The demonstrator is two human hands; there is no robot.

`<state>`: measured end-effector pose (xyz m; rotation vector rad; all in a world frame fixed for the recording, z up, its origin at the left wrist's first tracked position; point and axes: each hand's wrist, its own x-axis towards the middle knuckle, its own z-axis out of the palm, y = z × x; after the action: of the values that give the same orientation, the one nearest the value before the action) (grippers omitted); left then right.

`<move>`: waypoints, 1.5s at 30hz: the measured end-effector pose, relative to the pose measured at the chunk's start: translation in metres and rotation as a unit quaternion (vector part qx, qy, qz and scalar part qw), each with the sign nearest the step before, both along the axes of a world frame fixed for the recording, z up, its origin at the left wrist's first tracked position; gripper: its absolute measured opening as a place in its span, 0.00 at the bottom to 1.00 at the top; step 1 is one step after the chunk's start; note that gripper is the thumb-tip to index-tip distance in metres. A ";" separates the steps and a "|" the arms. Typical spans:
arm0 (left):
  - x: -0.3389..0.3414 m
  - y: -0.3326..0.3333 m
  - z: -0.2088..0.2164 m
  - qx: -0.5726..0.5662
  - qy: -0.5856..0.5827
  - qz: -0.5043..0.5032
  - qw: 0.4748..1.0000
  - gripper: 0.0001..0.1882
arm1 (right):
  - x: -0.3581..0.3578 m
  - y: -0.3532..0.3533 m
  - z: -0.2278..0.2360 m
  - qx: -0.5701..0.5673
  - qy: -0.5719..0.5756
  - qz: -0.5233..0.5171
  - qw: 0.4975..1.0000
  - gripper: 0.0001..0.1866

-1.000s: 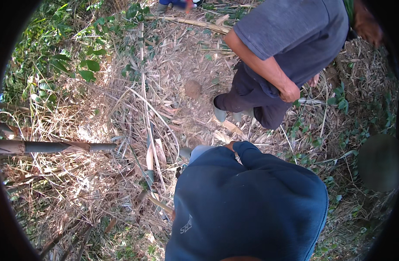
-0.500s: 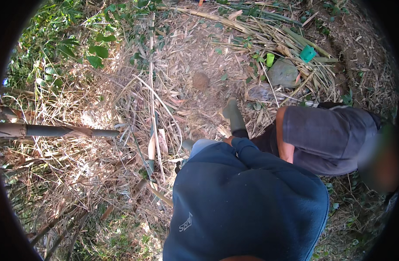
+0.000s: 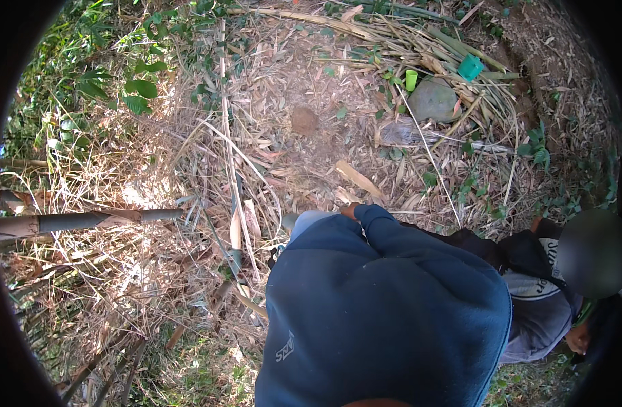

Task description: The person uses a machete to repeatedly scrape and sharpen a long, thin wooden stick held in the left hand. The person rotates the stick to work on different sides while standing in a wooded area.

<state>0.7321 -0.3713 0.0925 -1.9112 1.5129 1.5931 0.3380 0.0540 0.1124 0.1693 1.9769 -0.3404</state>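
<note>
My right hand (image 3: 350, 211) shows only in part, low in front of my body, at the end of a navy sleeve (image 3: 377, 224). Its fingers are hidden, so any hold on something cannot be made out. My left hand is out of sight behind my navy sweatshirt (image 3: 385, 319). Nearest to the right hand, a flat tan piece of dry bamboo sheath (image 3: 358, 178) lies on the littered ground. Further off sits a round brown clump (image 3: 304, 121).
A co-worker in a grey shirt (image 3: 538, 332) is close on my right. A cut bamboo pole (image 3: 107, 220) juts in from the left. At the far right lie bamboo strips (image 3: 392, 41), a lime green cup (image 3: 411, 80), a teal container (image 3: 470, 68) and a grey stone (image 3: 433, 100).
The co-worker has moved back toward the lower right; their boot and leg have left the ground ahead of me, uncovering the tan sheath. My right hand stays in nearly the same place.
</note>
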 end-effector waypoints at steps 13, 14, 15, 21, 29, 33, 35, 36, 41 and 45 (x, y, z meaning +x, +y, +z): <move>-0.004 -0.008 0.000 -0.001 0.000 -0.021 1.000 0.18 | 0.020 0.020 0.035 -0.013 -0.058 0.020 0.998 0.29; -0.004 -0.006 0.000 -0.001 0.001 -0.021 1.000 0.18 | 0.019 0.023 0.031 -0.013 -0.057 0.015 0.998 0.30; -0.009 -0.004 0.000 0.003 0.002 -0.028 1.000 0.18 | 0.022 0.035 0.016 -0.014 -0.054 0.024 0.998 0.30; 0.009 0.011 -0.002 -0.007 0.015 0.022 1.000 0.17 | 0.010 0.022 0.001 0.007 0.016 -0.069 0.997 0.28; 0.082 0.097 -0.040 -0.033 0.030 0.202 0.978 0.17 | -0.036 0.013 0.049 -0.039 0.100 -0.005 0.994 0.27; 0.078 0.159 -0.047 -0.204 -0.122 0.158 0.958 0.27 | -0.123 -0.050 0.085 -0.099 0.165 0.088 0.977 0.27; 0.062 0.177 -0.027 -0.098 -0.099 0.296 0.945 0.26 | -0.152 -0.104 0.100 -0.132 0.195 0.164 0.958 0.27; 0.057 0.193 -0.026 -0.111 -0.104 0.326 0.933 0.26 | -0.159 -0.128 0.107 -0.147 0.199 0.196 0.949 0.27; 0.023 0.294 -0.004 -0.040 -0.149 0.470 0.869 0.26 | -0.166 -0.230 0.131 -0.211 0.207 0.332 0.896 0.27; -0.004 0.386 -0.043 0.062 -0.200 0.523 0.826 0.28 | -0.151 -0.289 0.135 -0.242 0.187 0.410 0.859 0.26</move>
<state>0.7278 0.0146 0.0495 -2.9456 0.0944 1.3284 0.1872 -0.2350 0.2476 -1.1113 2.0626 -0.3017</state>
